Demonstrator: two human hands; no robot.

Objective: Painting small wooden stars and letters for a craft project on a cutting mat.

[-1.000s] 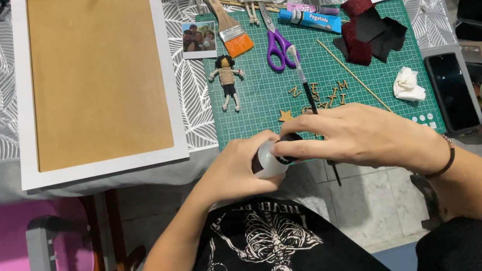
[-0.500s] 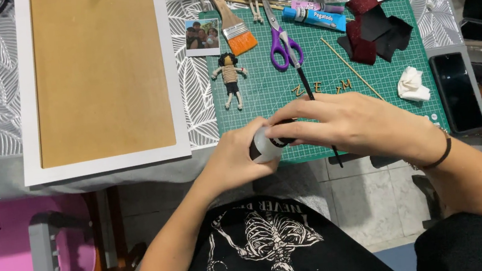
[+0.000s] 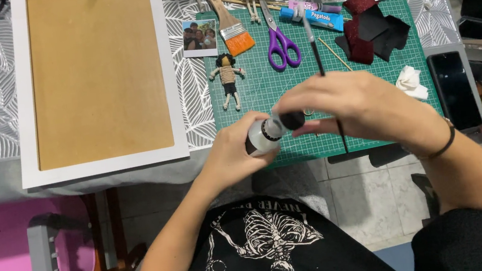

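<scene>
white little bottle sits gripped in the left hand. the right hand pinches its black cap and a thin brush, over the green mat.

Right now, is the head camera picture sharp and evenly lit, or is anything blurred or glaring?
Head view: lighting is soft and even, with no strong glare on the green cutting mat; the right hand and left hand around the small bottle look slightly soft; the purple scissors are crisp; under the table is dimmer.

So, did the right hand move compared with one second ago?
Yes. The right hand moved up from the near edge of the green cutting mat toward its middle.
</scene>
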